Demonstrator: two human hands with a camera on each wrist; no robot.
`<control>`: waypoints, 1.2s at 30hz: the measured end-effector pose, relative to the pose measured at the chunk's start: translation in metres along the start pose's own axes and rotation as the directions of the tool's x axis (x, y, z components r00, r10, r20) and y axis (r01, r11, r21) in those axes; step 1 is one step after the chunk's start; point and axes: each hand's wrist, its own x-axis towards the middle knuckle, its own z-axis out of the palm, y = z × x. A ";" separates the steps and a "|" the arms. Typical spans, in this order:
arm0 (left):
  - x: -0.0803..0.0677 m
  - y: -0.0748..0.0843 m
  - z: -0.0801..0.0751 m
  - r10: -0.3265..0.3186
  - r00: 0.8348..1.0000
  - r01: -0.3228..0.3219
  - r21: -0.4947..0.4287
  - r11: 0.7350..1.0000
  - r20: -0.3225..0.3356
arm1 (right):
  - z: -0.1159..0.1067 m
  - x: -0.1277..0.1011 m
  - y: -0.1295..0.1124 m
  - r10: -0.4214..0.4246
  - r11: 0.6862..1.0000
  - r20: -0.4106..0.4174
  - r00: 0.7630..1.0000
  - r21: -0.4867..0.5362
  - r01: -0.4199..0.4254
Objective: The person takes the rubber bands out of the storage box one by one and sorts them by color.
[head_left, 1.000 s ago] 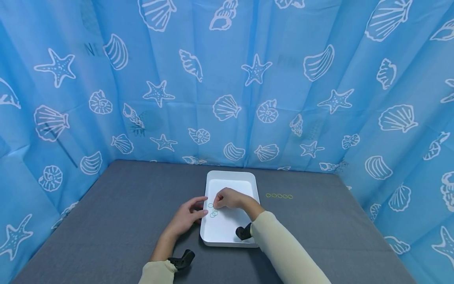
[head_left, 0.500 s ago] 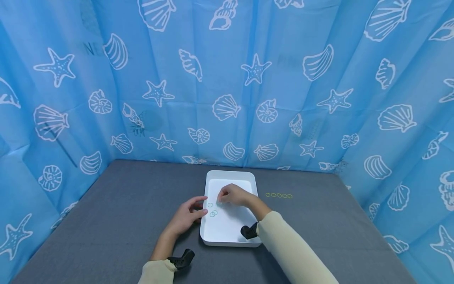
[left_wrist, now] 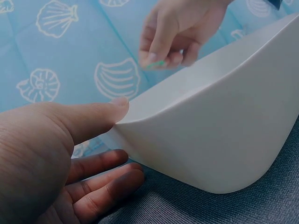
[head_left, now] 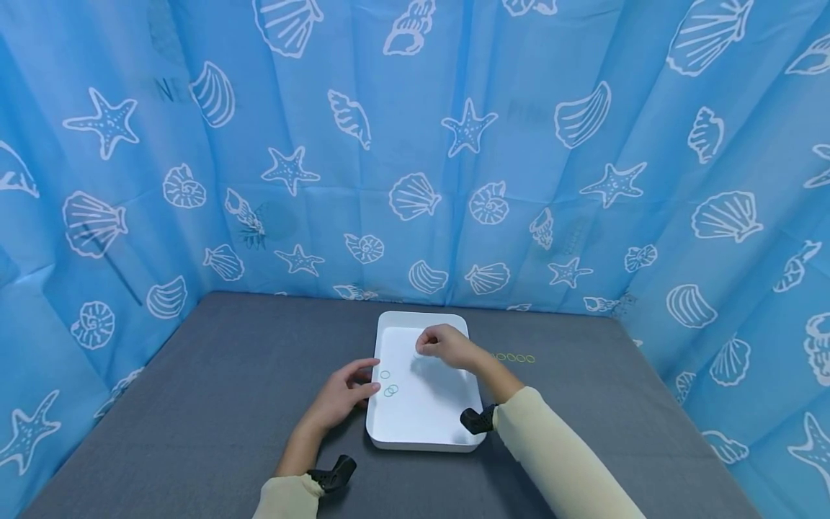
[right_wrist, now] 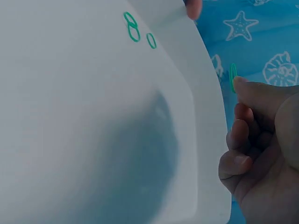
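A shallow white tray [head_left: 421,429] lies on the grey cloth. My right hand [head_left: 449,346] is raised over the tray's far part, pinching a thin green rubber band [right_wrist: 232,77] between thumb and index finger. Inside the tray, near its left wall, are a pair of overlapping green rubber bands [right_wrist: 132,25] and a single green rubber band [right_wrist: 148,41]. My left hand [head_left: 344,393] rests against the tray's left side. Its thumb [left_wrist: 100,116] touches the rim, while the relaxed lower fingers [left_wrist: 105,193] hang outside the wall.
To the tray's right, a row of several yellow rubber bands [head_left: 521,358] lies on the grey cloth [head_left: 259,375], partly behind my right forearm. A blue curtain [head_left: 402,144] with white shell prints encloses the back and sides.
My right hand has lifted one green rubber band from near the tray's left side and carried it right and farther back. My left hand stays where it was.
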 end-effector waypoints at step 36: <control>-0.001 0.001 0.000 -0.012 1.000 0.012 0.025 1.000 -0.013 | -0.032 -0.066 0.080 0.108 0.994 -0.387 0.916 0.035 -0.102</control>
